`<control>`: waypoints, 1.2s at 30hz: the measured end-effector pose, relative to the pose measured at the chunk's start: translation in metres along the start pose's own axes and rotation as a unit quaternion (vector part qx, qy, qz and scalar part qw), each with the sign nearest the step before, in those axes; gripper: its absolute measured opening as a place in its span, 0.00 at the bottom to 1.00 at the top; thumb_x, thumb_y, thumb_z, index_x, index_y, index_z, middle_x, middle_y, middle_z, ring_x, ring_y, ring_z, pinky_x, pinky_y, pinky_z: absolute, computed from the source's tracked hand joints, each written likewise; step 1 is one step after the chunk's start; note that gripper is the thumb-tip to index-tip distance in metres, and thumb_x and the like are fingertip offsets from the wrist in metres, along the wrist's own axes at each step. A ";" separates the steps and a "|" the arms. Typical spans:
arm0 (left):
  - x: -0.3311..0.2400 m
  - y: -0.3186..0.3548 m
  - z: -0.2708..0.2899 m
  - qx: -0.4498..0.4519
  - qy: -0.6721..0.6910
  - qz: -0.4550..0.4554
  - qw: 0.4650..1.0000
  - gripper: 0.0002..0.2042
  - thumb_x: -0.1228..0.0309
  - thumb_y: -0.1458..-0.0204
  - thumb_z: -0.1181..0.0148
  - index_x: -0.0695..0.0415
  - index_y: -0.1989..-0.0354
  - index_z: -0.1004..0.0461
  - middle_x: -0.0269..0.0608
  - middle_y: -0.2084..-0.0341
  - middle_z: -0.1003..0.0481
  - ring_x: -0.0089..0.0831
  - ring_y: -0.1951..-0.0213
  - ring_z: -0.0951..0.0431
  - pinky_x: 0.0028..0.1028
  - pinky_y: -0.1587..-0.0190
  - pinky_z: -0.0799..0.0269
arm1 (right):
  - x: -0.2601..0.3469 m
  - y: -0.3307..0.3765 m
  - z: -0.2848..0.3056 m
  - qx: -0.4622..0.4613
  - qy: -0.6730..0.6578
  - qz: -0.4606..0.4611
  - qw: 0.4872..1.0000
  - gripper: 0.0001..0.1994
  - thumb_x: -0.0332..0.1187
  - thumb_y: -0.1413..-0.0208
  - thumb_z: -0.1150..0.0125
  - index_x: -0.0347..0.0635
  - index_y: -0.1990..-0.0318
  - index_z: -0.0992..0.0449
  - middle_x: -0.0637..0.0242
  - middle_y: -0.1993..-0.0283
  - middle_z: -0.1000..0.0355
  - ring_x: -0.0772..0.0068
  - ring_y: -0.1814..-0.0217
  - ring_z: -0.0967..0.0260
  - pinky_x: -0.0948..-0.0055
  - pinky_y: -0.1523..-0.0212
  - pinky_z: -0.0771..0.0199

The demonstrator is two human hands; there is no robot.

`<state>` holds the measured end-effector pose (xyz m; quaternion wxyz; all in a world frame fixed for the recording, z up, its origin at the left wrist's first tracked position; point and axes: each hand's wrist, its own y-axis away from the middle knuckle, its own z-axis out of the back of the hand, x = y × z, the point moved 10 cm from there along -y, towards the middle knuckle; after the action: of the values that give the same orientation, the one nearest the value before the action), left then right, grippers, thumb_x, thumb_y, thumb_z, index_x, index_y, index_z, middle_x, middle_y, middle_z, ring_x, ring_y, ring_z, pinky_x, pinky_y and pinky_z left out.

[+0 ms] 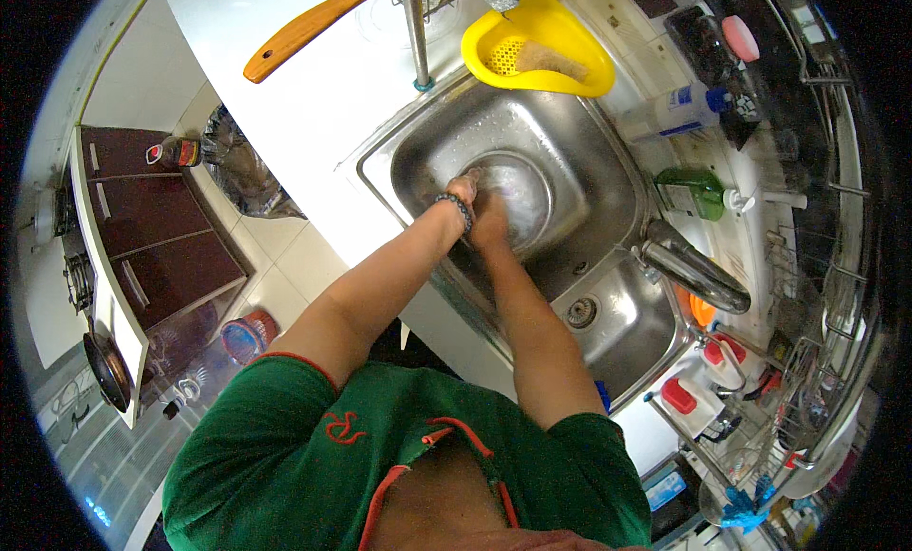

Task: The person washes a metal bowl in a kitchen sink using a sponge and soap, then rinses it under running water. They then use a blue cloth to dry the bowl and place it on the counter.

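Both my arms reach down into the left basin of a steel double sink (pixel 594 138). On the basin's floor is a round metal bowl (pixel 543 185), which seems to hold cloudy water. My left hand (pixel 462 189), with a dark beaded bracelet (pixel 458 209) at its wrist, is at the bowl's near left side. Its fingers look curled together at a small shiny patch, and what they hold, if anything, is not clear. Close beside it, my right hand (pixel 490 221) dips into the bowl, its fingers hidden and blurred.
A yellow strainer (pixel 594 66) holding a brown scrubber (pixel 551 61) sits behind the sink. The faucet (pixel 698 266) stands at the right, by a green soap bottle (pixel 698 192) and a white-blue bottle (pixel 674 112). On the left counter lies a wooden-handled utensil (pixel 309 30).
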<state>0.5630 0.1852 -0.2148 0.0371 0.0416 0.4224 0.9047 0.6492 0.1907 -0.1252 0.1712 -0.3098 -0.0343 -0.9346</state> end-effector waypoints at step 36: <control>-0.050 0.099 0.114 0.008 0.904 -0.032 0.425 0.19 0.55 0.47 0.54 0.60 0.60 0.31 0.45 0.61 0.28 0.39 0.59 0.30 0.33 0.55 0.34 | 0.018 -0.025 0.133 -0.102 -0.118 -0.216 0.964 0.15 0.42 0.47 0.55 0.41 0.66 0.27 0.47 0.70 0.30 0.46 0.67 0.31 0.58 0.67 0.33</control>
<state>0.6216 0.2033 -0.0677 -0.3375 -0.8137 0.2215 0.4182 0.7026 0.2310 -0.0065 -0.0722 -0.4189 -0.0249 -0.9048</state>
